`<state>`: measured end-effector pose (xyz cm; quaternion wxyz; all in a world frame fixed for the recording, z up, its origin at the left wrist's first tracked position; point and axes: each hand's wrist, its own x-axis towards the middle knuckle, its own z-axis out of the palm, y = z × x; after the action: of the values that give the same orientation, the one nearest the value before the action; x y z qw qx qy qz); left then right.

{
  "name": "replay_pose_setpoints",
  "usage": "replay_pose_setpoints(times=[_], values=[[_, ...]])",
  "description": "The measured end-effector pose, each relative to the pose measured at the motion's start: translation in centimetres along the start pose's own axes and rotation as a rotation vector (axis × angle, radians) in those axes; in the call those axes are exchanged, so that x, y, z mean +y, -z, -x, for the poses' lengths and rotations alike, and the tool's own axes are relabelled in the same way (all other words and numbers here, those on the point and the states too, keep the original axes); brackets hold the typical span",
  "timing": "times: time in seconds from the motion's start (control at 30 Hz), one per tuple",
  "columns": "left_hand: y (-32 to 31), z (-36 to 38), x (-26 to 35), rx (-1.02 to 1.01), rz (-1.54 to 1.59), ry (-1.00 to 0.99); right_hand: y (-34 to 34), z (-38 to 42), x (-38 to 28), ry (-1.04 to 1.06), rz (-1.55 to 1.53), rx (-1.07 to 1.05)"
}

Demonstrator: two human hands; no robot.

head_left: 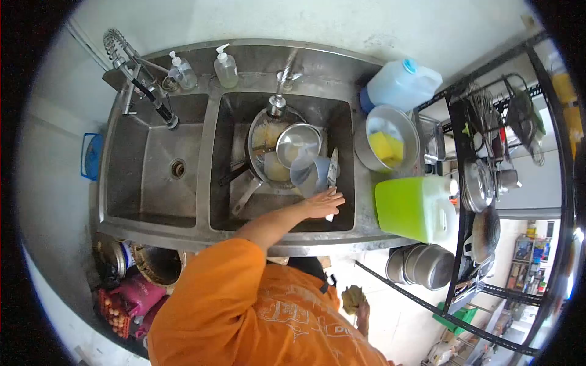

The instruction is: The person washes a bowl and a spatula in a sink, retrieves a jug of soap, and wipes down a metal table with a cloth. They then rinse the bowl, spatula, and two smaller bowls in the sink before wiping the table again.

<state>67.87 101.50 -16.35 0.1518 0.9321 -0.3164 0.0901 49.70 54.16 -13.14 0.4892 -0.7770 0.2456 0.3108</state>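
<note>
My left hand (323,204) reaches into the right sink basin, its fingers over the white handle of a knife (333,165). The blade points toward the back of the basin. Close beside it lies a clear plastic jug (310,174), next to a round steel bowl (298,145). Beneath them is a large pan (260,135) with yellowish residue, and dark and metal handles stick out toward the front left. Low at my right side, my right hand (363,316) is closed on a crumpled brownish-green cloth (353,299).
A sprayer faucet (276,105) hangs over the right basin (221,183). Right of it stand a pot (365,152) with a yellow sponge (386,146), a blue-liquid jug (403,85) and a green-liquid jug (403,207). Two pump bottles stand behind. A black rack (452,256) rises at right.
</note>
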Motion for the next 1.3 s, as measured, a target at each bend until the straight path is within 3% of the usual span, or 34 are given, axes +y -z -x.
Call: replay_pose_setpoints(times=[0.03, 0.1, 0.13, 0.17, 0.4, 0.53, 0.6, 0.63, 0.67, 0.77, 0.87, 0.93, 0.97, 1.03, 1.1, 1.17, 1.3], values=[[-0.7, 0.2, -0.8, 0.005, -0.069, 0.092, -1.7, 2.4, -1.3, 0.042, -0.077, -0.067], [-2.2, 0.3, -2.1, 0.053, -0.064, 0.241, -3.5, 4.9, 0.5, 0.091, 0.03, 0.015], [-3.7, 0.3, -2.2, 0.11, -0.058, 0.295, -4.3, 6.7, -0.2, -0.022, 0.071, 0.107], [-5.2, 0.4, -2.4, 0.16, -0.056, 0.359, -7.3, 10.6, -5.5, -0.096, 0.064, 0.134], [-6.3, 1.6, -3.5, 0.282, -0.168, 0.402, -13.4, 15.9, -17.1, 0.19, -0.065, 0.125], [-0.4, 6.0, -2.3, 0.284, 0.262, 0.288, -16.2, 16.4, -24.0, 0.323, -0.068, 0.132], [4.2, 10.2, -1.0, 0.291, 0.426, 0.378, -16.3, 15.5, -26.0, 0.378, -0.046, 0.124], [6.9, 12.7, -0.5, 0.288, 0.495, 0.439, -14.9, 13.4, -24.7, 0.368, 0.082, 0.248], [10.1, 15.2, -0.3, 0.301, 0.671, 0.51, -18.2, 13.9, -29.3, 0.362, -0.086, -0.011], [15.0, 22.3, 0.1, 0.367, 0.788, 0.758, -24.1, 11.1, -34.1, 0.359, -0.115, -0.249], [17.7, 29.9, -0.4, 0.616, 0.656, 1.106, -32.0, 7.7, -37.1, 0.373, 0.073, -0.622], [19.5, 35.0, -1.9, 0.801, 0.558, 1.274, -39.5, 7.5, -38.2, 0.462, 0.096, -0.743], [19.5, 37.7, -3.1, 0.908, 0.491, 1.345, -42.6, 6.6, -37.9, 0.401, 0.088, -0.802], [18.5, 44.1, -6.8, 0.984, 0.373, 1.436, -48.9, 5.3, -37.4, 0.402, 0.14, -0.759], [21.5, 47.6, -10.4, 1.022, 0.381, 1.591, -55.1, 8.5, -39.2, 0.217, -0.032, -0.921], [22.5, 51.2, -15.9, 1.16, 0.257, 1.439, -60.7, 8.8, -39.0, 0.125, -0.138, -1.073], [25.3, 54.7, -25.7, 1.219, 0.086, 1.317, -69.7, 8.3, -35.7, 0.031, -0.196, -1.074]])
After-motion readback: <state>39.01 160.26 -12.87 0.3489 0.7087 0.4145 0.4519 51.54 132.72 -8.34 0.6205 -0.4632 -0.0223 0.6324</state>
